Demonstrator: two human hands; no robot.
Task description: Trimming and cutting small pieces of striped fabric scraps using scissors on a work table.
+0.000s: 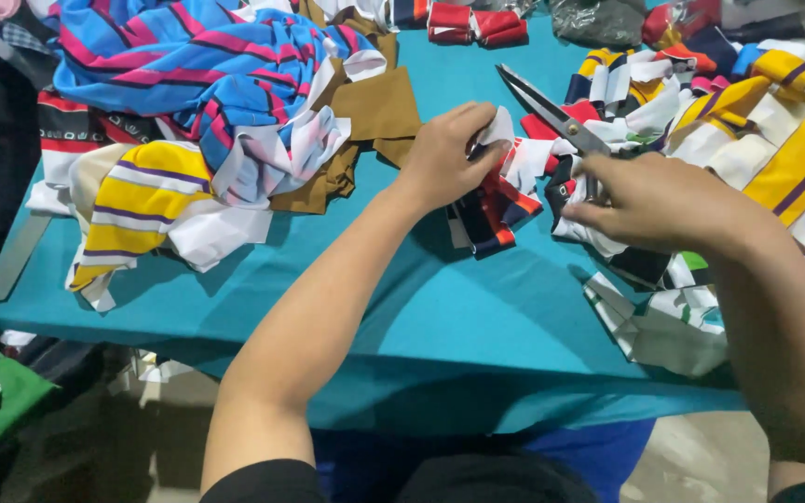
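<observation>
You held a small striped fabric scrap in red, white, navy and black (491, 200) near the middle of the teal cloth-covered desk (402, 307), its lower end resting on the cloth. Your left hand (444, 154) was closed on the scrap's upper edge, pinching it between thumb and fingers. Your right hand (649, 200) was wrapped around the handles of a pair of long steel scissors (552, 114), whose parted blades pointed up and left, just above the scrap. Well to the left lay a pile of blue-and-pink striped fabric (188, 65), a brown cloth piece (379, 112) and a yellow, white and purple striped piece (137, 200). Yellow striped pieces (775, 140) were heaped on the right.
</observation>
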